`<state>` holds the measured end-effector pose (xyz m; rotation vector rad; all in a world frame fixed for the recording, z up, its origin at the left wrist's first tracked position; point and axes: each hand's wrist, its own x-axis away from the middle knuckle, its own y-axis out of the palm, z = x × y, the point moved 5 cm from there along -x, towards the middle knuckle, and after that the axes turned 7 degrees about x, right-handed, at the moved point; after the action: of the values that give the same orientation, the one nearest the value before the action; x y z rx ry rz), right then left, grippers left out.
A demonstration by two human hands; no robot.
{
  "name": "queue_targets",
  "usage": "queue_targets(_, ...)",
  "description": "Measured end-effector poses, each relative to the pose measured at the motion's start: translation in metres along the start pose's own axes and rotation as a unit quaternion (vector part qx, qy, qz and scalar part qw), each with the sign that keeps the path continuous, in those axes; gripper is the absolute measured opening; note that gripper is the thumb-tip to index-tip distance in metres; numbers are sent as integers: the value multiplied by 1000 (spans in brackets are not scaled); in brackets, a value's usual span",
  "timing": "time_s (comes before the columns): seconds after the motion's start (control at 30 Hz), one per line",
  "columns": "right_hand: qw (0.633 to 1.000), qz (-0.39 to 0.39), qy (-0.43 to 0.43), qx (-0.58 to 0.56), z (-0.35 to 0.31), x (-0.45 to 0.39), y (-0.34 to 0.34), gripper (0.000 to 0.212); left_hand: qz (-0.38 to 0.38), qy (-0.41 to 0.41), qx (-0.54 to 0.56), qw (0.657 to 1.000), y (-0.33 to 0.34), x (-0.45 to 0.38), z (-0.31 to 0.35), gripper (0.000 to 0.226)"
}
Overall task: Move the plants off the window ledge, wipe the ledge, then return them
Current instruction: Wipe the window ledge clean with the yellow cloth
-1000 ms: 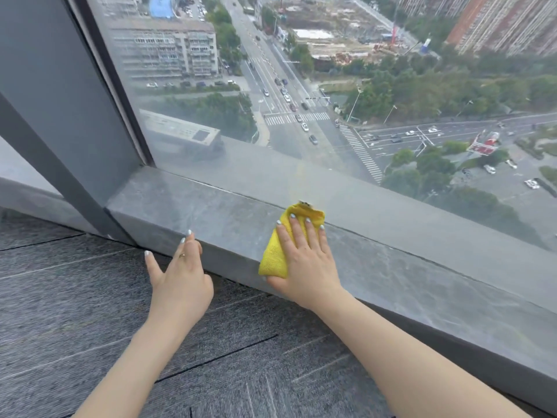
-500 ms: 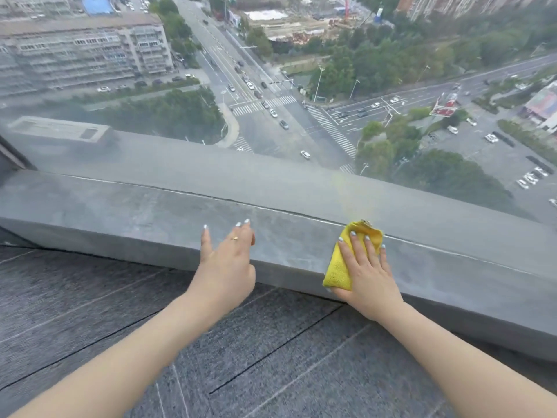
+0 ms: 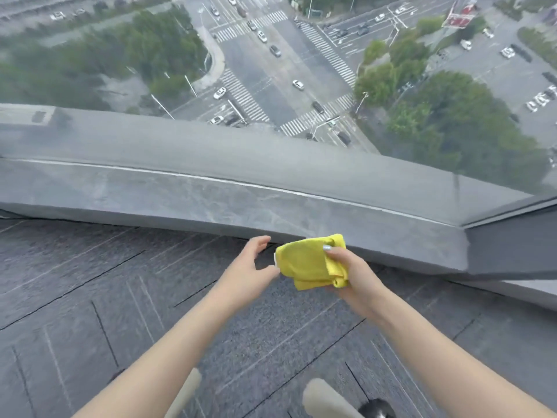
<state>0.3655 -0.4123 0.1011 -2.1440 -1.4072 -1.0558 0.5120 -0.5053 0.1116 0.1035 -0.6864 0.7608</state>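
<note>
Before the ledge, right fingers pinch cloth.

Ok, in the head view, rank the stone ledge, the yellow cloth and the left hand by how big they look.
Largest to smallest:
1. stone ledge, spanning almost the full width.
2. yellow cloth, held in the right hand.
3. left hand, open; it looks close to the cloth's size, so that order is unsure.
</note>
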Motion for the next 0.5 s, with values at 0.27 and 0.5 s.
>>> queue_targets(0.27, 972, -104, 64, -202, -87, 184, -23, 83, -69, -132, 360, 921, 49, 137, 108, 38)
queue_targets(0.5, 999, -1, -8, -46, -154, 307, -29, 52, -39, -101, 285, 952, 85, 235, 232, 30)
